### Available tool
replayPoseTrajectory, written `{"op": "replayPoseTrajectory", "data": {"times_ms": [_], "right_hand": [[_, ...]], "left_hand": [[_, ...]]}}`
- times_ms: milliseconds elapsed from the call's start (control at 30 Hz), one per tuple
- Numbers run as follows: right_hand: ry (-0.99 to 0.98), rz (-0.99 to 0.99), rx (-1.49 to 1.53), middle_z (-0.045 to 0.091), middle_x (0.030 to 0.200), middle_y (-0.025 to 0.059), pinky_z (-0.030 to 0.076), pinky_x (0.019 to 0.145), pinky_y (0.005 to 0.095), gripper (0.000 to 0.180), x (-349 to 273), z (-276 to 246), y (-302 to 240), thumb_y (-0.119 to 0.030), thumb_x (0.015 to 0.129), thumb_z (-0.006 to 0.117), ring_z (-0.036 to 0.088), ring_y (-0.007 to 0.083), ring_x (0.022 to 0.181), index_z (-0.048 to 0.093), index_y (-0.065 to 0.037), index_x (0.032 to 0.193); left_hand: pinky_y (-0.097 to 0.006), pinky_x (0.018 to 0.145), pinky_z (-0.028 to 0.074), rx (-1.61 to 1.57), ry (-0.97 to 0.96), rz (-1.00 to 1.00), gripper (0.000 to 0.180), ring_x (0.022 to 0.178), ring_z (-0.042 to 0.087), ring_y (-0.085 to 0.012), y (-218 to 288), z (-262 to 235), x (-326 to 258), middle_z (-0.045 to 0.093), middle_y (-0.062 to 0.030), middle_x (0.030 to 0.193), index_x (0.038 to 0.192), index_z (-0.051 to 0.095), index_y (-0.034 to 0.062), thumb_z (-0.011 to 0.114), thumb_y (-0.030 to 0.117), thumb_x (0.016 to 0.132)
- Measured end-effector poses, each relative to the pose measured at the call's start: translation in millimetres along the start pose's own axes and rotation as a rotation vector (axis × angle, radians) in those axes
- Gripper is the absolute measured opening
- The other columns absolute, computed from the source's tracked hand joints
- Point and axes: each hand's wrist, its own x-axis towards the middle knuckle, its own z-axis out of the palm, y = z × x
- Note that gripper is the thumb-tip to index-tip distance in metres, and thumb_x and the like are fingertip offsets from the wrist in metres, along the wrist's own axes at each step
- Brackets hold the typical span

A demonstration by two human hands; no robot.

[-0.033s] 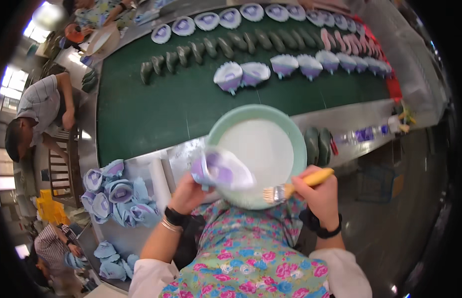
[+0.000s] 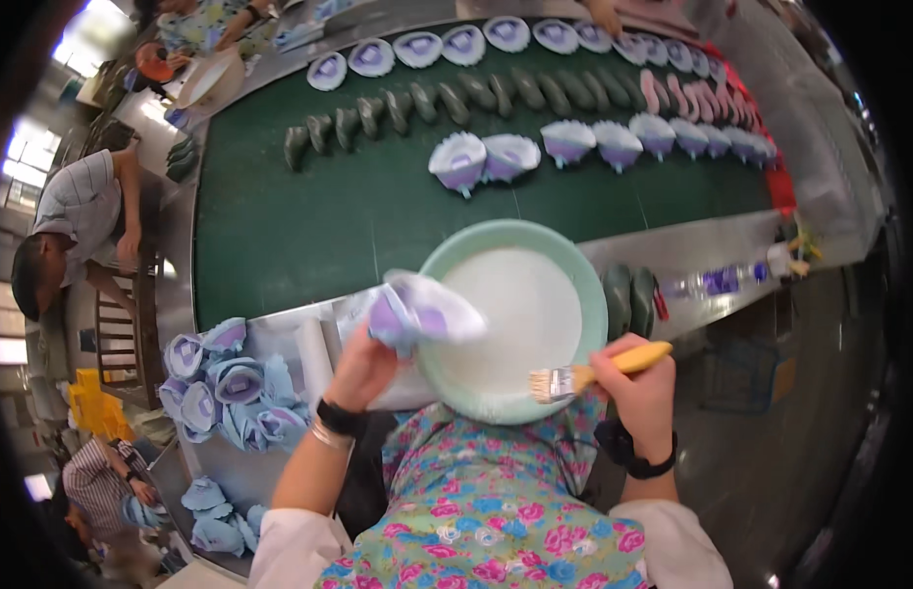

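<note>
My left hand (image 2: 363, 368) grips a soft white-and-purple shoe piece (image 2: 422, 312) and holds it over the left rim of a pale green basin (image 2: 596, 294). The basin holds a white liquid (image 2: 520, 314). My right hand (image 2: 643, 393) holds a yellow-handled brush (image 2: 584, 376). Its bristles point left and lie over the basin's near rim. The basin sits just in front of my flowered apron.
Behind the basin runs a green belt (image 2: 358, 226) carrying rows of purple-white pieces (image 2: 486, 157), dark green shoe forms (image 2: 456, 98) and pink ones. A pile of blue-purple pieces (image 2: 226, 383) lies at my left. Two dark forms (image 2: 628, 299) and a bottle (image 2: 717, 283) stand right. Other people work at left.
</note>
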Motion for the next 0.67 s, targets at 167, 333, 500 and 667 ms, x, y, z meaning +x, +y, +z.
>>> {"op": "replayPoseTrajectory", "data": {"times_ms": [167,333,500,667], "right_hand": [[0.018,-0.051,0.019,0.062,0.064,0.0051,0.044,0.050,0.0209,0.010,36.5,-50.9,-17.6,-0.005,0.083,0.067,0.057,0.0077,0.055,0.060,0.002,0.079],[-0.014,0.084,0.065,0.062,0.066,0.0072,0.047,0.051,0.0218,0.010,52.4,-107.0,-41.8,-0.003,0.081,0.068,0.060,0.0113,0.056,0.060,0.003,0.080],[0.073,-0.027,0.024,0.060,0.071,0.0075,0.045,0.051,0.0239,0.006,68.6,-174.9,-67.4,-0.003,0.081,0.063,0.057,0.0134,0.056,0.060,0.001,0.078],[0.049,-0.250,0.005,0.055,0.085,0.0109,0.040,0.074,0.0270,0.027,86.2,-182.3,-68.5,-0.021,0.091,0.050,0.050,0.0135,0.077,0.051,0.000,0.074]], "left_hand": [[-0.039,0.079,0.055,0.247,0.241,0.455,0.052,0.095,0.061,-0.0231,31.4,9.0,156.3,0.053,-0.0117,0.118,0.135,0.024,0.0139,0.046,-0.002,0.091],[-0.044,0.093,0.051,0.041,0.224,0.491,0.070,0.101,0.060,-0.0288,-8.8,39.3,300.5,0.050,-0.0182,0.124,0.145,0.014,0.0192,0.047,-0.006,0.089],[-0.037,0.092,0.050,0.190,0.218,0.027,0.069,0.106,0.059,-0.0300,-32.6,150.8,247.8,0.046,-0.0264,0.129,0.148,0.013,0.0106,0.052,0.006,0.092],[-0.042,0.102,0.040,1.753,0.206,0.357,0.051,0.120,0.050,-0.0313,-3.4,94.8,56.2,0.050,-0.0134,0.135,0.141,0.039,0.0156,0.057,0.016,0.092]]}}
